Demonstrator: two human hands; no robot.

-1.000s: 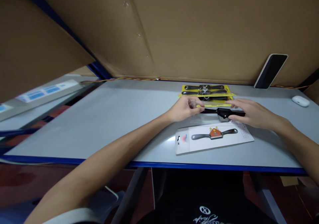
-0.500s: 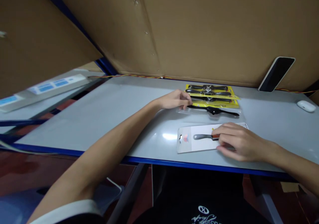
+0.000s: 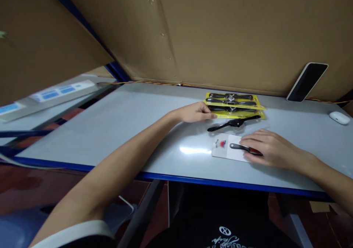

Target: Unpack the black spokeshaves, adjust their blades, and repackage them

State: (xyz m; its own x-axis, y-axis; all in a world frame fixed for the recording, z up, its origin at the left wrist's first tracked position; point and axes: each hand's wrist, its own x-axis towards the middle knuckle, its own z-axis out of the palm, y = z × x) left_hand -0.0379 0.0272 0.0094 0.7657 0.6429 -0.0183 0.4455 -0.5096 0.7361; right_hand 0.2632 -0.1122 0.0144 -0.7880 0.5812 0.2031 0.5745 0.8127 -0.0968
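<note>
The right-hand grip [image 3: 271,146] is loosely curled, with the right end of a white printed card [image 3: 220,153] covered by the fingers; whether the card is actually pinched or just pressed flat can't be told from here. The left-hand grip [image 3: 193,112] is half closed, fingertips bent at the front left edge of some yellow-backed packs [image 3: 258,105], and again it can't be told if anything's been caught in it.

The black two-handled tool [image 3: 236,123] isn't held by either hand. It's laid at a slant on the counter [image 3: 132,130] between the packs and the card, left end closer to the person, with clear plastic seen around its middle. Over on the right, a phone [image 3: 307,81] is propped against the cardboard wall [image 3: 234,31], and a small white case [image 3: 339,117] is set near it.
</note>
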